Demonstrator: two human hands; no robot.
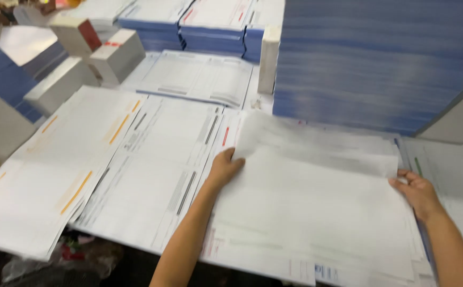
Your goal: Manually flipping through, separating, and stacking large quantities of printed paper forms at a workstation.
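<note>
Now both hands, left hand (pixel 225 169) and right hand (pixel 418 192), pinch the white sheet (pixel 316 207) at opposite edges, so level, even tension should land it square on the stack (pixel 252 260).

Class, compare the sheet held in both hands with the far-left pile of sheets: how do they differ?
The held sheet looks blank white and blurred; the left pile shows orange stripes. The held sheet is gripped at its edges by the left hand and right hand; the left pile lies untouched. The held sheet's far edge seems lifted; the left pile lies flat. Both are large white paper.
</note>
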